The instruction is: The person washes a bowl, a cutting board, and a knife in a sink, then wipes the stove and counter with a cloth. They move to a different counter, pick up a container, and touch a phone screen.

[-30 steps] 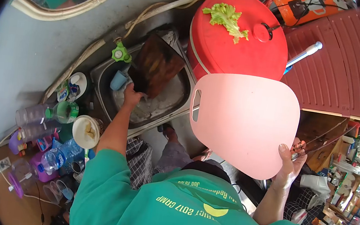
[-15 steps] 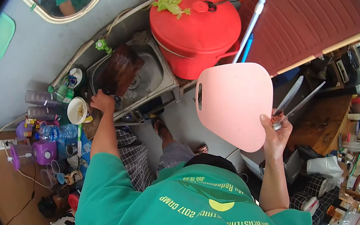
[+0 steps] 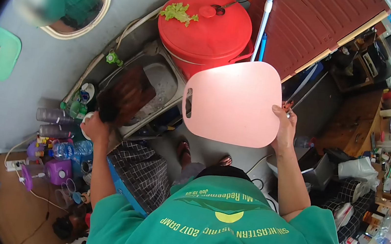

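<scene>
Compared with a second earlier, my left hand (image 3: 97, 128) has come away from the blue cup inside the sink (image 3: 165, 79) to its near left rim, just beside the white tub (image 3: 87, 118). It is closed at the near left edge of the dark brown board (image 3: 132, 95), though blur hides the exact finger placement. The board leans over the sink, its outline smeared.

My right hand (image 3: 285, 129) is mostly shut, pinching the right edge of the pink cutting mat (image 3: 232, 104) with the thumb on top; in the same grip I have the knives (image 3: 308, 82), blades pointing forward and right. The mat has moved left and overlaps the lower front of the red tub (image 3: 198, 41). Its long axis now runs nearly left to right, handle slot at the left end.

On the green shirt (image 3: 225, 237) I read "2017 CAMP", "Redeemer" and "Job 19"; bottle labels are too small to read. The lettuce leaf (image 3: 179, 13) lies on the red lid.
</scene>
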Action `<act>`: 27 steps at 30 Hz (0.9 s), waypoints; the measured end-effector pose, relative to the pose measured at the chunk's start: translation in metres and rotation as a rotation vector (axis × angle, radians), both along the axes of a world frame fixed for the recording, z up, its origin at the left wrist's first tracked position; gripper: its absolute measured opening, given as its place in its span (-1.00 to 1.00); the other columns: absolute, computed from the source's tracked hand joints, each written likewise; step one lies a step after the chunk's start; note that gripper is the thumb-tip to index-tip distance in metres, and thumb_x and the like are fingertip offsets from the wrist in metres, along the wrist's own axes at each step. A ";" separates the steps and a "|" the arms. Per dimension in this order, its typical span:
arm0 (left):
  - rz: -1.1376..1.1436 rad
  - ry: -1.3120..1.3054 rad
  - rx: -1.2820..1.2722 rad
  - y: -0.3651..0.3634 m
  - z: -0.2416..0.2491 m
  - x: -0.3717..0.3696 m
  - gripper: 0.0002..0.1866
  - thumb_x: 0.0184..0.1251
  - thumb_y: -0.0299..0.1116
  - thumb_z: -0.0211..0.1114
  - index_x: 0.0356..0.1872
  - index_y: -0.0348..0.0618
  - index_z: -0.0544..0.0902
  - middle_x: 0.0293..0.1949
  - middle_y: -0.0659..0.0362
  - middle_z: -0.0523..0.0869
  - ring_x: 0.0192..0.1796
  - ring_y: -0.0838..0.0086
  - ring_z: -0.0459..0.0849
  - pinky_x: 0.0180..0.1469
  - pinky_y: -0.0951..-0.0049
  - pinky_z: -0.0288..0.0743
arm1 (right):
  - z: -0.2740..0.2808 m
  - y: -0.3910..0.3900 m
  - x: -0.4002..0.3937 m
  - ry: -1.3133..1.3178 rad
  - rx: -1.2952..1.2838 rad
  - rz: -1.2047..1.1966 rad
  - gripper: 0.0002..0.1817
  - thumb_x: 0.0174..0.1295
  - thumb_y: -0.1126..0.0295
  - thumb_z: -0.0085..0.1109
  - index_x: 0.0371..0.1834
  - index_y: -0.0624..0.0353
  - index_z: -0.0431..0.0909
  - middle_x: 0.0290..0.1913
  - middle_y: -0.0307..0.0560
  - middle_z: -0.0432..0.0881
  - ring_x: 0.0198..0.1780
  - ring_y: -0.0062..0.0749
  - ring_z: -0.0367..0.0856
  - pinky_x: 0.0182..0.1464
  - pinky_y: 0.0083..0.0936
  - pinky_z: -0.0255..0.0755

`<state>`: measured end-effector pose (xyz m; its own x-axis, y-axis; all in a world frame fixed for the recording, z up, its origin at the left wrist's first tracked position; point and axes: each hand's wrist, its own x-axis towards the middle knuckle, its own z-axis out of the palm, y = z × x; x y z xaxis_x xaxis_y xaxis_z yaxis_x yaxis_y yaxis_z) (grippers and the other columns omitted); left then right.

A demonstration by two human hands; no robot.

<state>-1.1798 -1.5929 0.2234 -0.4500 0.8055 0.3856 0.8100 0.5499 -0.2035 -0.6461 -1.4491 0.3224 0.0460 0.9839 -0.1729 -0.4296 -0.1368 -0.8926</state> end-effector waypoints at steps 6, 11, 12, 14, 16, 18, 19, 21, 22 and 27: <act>0.012 -0.373 0.032 -0.023 0.038 -0.019 -0.50 -0.22 -0.29 0.43 -0.10 -0.14 0.69 -0.31 -0.02 0.76 -0.21 -0.03 0.71 -0.12 0.06 0.50 | -0.036 0.020 -0.040 0.215 -0.134 0.036 -0.73 0.20 0.41 0.24 -0.06 0.28 0.55 -0.18 -0.01 0.67 -0.23 -0.29 0.72 -0.12 -0.34 0.67; -0.220 -0.687 0.110 0.014 0.081 -0.041 -0.60 -0.16 -0.35 0.41 -0.19 -0.26 0.70 -0.31 -0.06 0.77 -0.20 -0.01 0.74 -0.12 0.21 0.57 | -0.036 0.035 -0.094 0.371 -0.203 0.073 -0.48 0.29 0.26 0.13 0.24 0.34 0.35 0.11 0.09 0.57 0.10 -0.15 0.62 0.18 -0.18 0.55; -0.330 -0.785 0.123 0.029 0.086 -0.039 -0.62 -0.14 -0.37 0.39 -0.19 -0.27 0.70 -0.32 -0.07 0.76 -0.20 0.00 0.74 -0.14 0.22 0.56 | -0.032 0.036 -0.108 0.434 -0.193 0.101 -0.50 0.30 0.25 0.11 0.24 0.29 0.36 0.10 0.05 0.58 0.13 -0.15 0.60 0.21 -0.17 0.52; -0.452 -0.878 0.136 0.058 0.093 -0.034 -0.64 -0.12 -0.40 0.38 -0.19 -0.29 0.69 -0.34 -0.08 0.75 -0.21 0.01 0.74 -0.16 0.24 0.55 | -0.032 0.042 -0.126 0.499 -0.176 0.123 -0.52 0.31 0.23 0.10 0.23 0.24 0.38 0.10 0.02 0.59 0.16 -0.15 0.58 0.24 -0.16 0.49; -0.614 -0.895 0.083 0.090 0.096 -0.024 -0.60 -0.14 -0.39 0.39 -0.16 -0.27 0.70 -0.31 -0.11 0.74 -0.18 0.00 0.73 -0.13 0.23 0.55 | -0.046 0.050 -0.139 0.604 -0.190 0.181 -0.47 0.30 0.23 0.12 0.29 0.23 0.39 0.17 0.01 0.59 0.16 -0.17 0.59 0.27 -0.20 0.48; -0.714 -0.903 0.051 0.118 0.099 -0.010 -0.58 -0.15 -0.39 0.39 -0.15 -0.27 0.70 -0.29 -0.12 0.74 -0.17 0.00 0.72 -0.11 0.22 0.55 | -0.055 0.052 -0.150 0.613 -0.184 0.149 -0.47 0.30 0.21 0.12 0.29 0.23 0.39 0.17 0.00 0.60 0.16 -0.17 0.60 0.27 -0.21 0.47; -0.722 -0.824 -0.022 0.131 0.101 -0.002 -0.57 -0.17 -0.37 0.39 -0.14 -0.25 0.71 -0.26 -0.14 0.73 -0.14 -0.03 0.70 -0.09 0.20 0.54 | -0.060 0.054 -0.154 0.619 -0.184 0.128 -0.46 0.30 0.20 0.11 0.30 0.23 0.40 0.17 -0.01 0.61 0.15 -0.17 0.60 0.27 -0.21 0.47; -0.748 -0.742 -0.096 0.152 0.101 0.008 -0.55 -0.19 -0.35 0.39 -0.13 -0.23 0.72 -0.24 -0.17 0.72 -0.12 -0.05 0.69 -0.07 0.17 0.54 | -0.063 0.053 -0.157 0.605 -0.193 0.081 -0.45 0.30 0.18 0.11 0.31 0.22 0.41 0.18 0.00 0.61 0.14 -0.14 0.60 0.28 -0.19 0.44; -0.808 -0.779 -0.121 0.162 0.097 0.012 -0.55 -0.21 -0.35 0.39 -0.14 -0.22 0.72 -0.23 -0.20 0.71 -0.11 -0.08 0.68 -0.06 0.13 0.54 | -0.057 0.048 -0.158 0.675 -0.185 0.170 -0.50 0.29 0.21 0.11 0.26 0.18 0.42 0.14 -0.04 0.61 0.14 -0.18 0.59 0.28 -0.17 0.44; -1.037 -0.866 -0.226 0.196 0.098 0.023 -0.56 -0.22 -0.39 0.36 -0.16 -0.27 0.70 -0.20 -0.26 0.68 -0.09 -0.17 0.63 -0.03 0.07 0.52 | -0.067 0.030 -0.150 0.745 -0.170 0.204 -0.51 0.28 0.22 0.13 0.25 0.13 0.43 0.13 -0.04 0.61 0.14 -0.19 0.58 0.28 -0.14 0.44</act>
